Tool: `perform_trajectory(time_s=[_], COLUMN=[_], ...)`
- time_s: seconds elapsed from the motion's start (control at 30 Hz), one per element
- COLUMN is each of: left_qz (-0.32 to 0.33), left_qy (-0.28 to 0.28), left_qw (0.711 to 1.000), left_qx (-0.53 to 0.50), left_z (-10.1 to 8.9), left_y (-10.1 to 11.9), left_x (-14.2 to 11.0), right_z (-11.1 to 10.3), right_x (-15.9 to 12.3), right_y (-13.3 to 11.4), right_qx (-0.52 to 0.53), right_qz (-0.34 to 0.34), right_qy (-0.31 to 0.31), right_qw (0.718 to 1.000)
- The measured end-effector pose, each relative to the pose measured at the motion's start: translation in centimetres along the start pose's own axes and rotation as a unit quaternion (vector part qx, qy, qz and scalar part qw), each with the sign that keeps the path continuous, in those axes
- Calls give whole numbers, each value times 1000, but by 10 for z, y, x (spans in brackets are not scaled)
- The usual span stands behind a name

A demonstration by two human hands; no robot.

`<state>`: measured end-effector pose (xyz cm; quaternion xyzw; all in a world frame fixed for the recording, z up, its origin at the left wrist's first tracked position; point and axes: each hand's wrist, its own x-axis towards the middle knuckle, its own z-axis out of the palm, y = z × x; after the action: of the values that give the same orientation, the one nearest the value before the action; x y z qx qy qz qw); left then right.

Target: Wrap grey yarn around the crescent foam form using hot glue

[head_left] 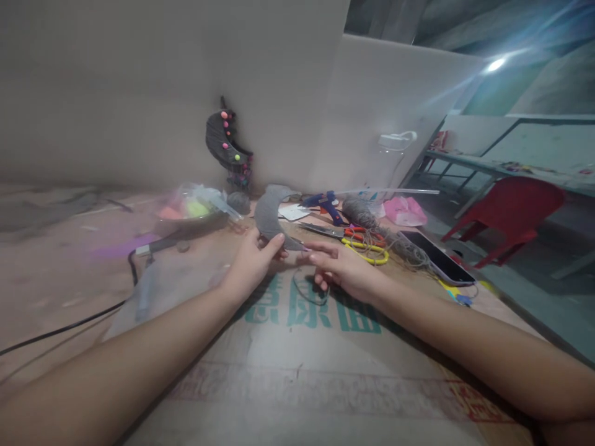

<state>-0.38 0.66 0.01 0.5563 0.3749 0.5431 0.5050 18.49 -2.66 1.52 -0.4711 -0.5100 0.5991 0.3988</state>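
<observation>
Grey crescent [266, 217] is held up above the printed sheet [279, 353], between the hands, with its concave side turned to the right. Its lower part is gripped by the left hand [255, 257], thumb laid along the near face, other fingers behind; presumably pinched there so the piece is kept steady and most of its face left uncovered. Right hand [341, 267] is brought in at the lower tip, probably to work on that end; index extended, other fingers curled under, palm partly turned inward. Whether the tip or the thin strand [309, 301] looping below is pinched by it cannot be told. Both forearms are angled in from the lower corners, wrists raised a little. Scissors [346, 234], glue gun [331, 207] and grey yarn [360, 212] are placed just beyond the right hand, likely for easy reach. Pom-pom-dotted dark crescent [223, 142] is hung on the wall, perhaps as a reference.
</observation>
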Motion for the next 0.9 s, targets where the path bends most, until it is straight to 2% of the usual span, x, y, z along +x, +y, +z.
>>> perform_trajectory(time_s=[0.1,0.2,0.27,0.3,0.33,0.37,0.43,0.47,0.5,0.53,0.6,0.67,0.77,0.9], left_qz=[1,7,17,20,19,12,-17,-29,-34,-30,-5,13,-3,-32], left_qy=[4,6,3,-1,-6,-13,-27,-33,-38,-45,-72,-110,-155,-192], left_qw=[1000,1000,999,999,999,999,999,998,998,997,992,981,969,959], left_qx=[11,26,38,44,47,45,37,36,41,56,106,160,194,205], left_z=[0,-1,-1,-1,-1,-1,0,0,0,0,-1,-2,-2,1], left_y=[1,0,-2,-2,-3,-4,-4,-4,-5,-5,-7,-7,-5,-2], left_x=[0,0,0,1,1,1,0,-1,-1,-2,-3,-3,-6,-9], right_z=[3,5,4,4,2,0,-3,-5,-5,-6,-5,-5,-7,-10], right_x=[-4,-7,-9,-10,-11,-12,-14,-15,-16,-17,-19,-20,-17,-12], right_y=[1,1,0,0,-1,-1,-1,0,0,1,3,5,9,12], right_qx=[-6,-50,-133,-200,-278,-356,-479,-515,-538,-549,-544,-517,-467,-434], right_qz=[39,48,19,-18,-71,-136,-264,-306,-327,-333,-326,-320,-318,-304], right_qy=[-44,-66,-52,-37,-17,3,33,36,31,25,26,46,73,79], right_qw=[998,995,990,979,958,924,837,800,776,766,772,792,822,844])
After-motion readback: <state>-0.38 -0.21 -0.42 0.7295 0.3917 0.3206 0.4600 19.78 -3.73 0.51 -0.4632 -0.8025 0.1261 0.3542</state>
